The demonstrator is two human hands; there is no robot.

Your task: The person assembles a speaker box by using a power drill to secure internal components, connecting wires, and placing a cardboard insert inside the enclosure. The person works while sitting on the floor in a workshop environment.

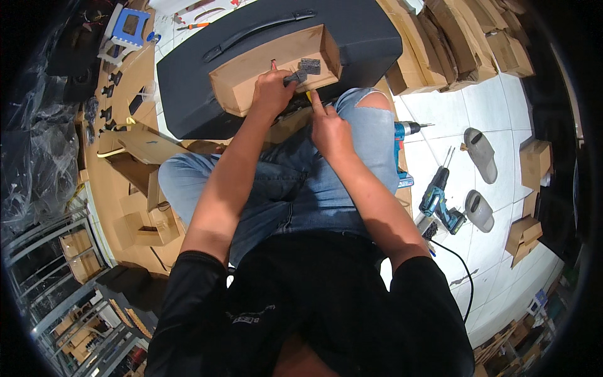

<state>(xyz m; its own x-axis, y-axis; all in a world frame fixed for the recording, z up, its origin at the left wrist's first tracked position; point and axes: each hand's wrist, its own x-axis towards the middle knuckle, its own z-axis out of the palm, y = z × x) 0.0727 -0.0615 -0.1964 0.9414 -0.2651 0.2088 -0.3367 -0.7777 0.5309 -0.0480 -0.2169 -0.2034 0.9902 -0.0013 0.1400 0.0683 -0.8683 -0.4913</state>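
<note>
A large black box-shaped cabinet with a strap handle lies in front of my knees. An open bare-wood recess is set in its side. Inside the recess my left hand is closed, with a dark grey fuzzy piece at its fingertips. A second dark grey piece rests on the recess floor. Close to my left hand, a short red wire end shows at a hole. My right hand is closed at the recess's near edge around a slim yellow tool, mostly hidden by the fingers.
To my right, two cordless drills and grey slippers lie on white tiles. Flattened cardboard leans at the far right. On my left are open cardboard boxes, a blue-and-white stool and a metal rack.
</note>
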